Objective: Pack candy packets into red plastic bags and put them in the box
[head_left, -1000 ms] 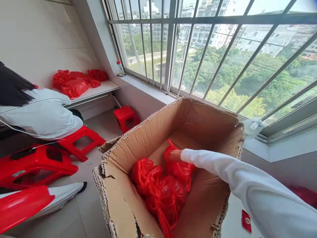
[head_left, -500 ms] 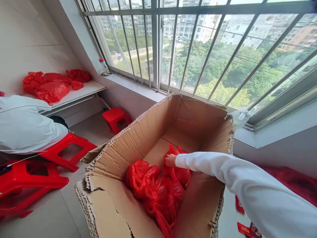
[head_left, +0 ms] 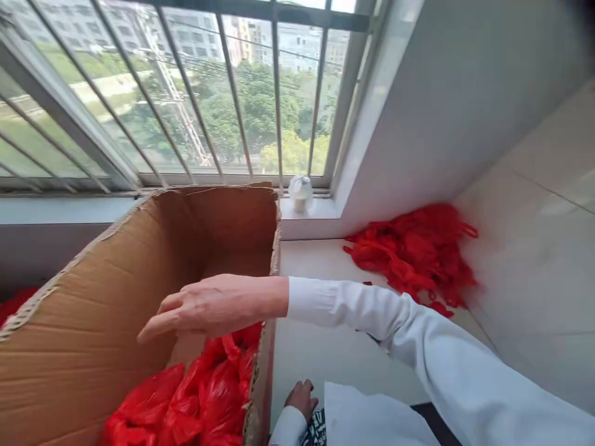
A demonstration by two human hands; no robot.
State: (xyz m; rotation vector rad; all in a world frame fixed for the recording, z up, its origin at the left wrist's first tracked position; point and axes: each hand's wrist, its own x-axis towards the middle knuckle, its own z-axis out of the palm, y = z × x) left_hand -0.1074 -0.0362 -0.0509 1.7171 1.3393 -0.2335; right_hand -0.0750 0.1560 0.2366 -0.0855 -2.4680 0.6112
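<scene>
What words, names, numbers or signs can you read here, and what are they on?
None can be read.
Black-and-white patterned item: its marks might be letters, but are too small and blurred.
Red bags and cardboard box: no readable words.

My right arm [head_left: 344, 303] stretches leftward (elbow slightly bent), right hand [head_left: 199, 308] back-up, fingers loosely extended.

On my feed I see several glossy red plastic bags [head_left: 218, 390], bulging and crumpled, pressed together in one heap. They lie inside a deep brown cardboard box [head_left: 102, 310], along its near right side. I can make out the box's open top, creased walls and ragged corrugated rim.
</scene>
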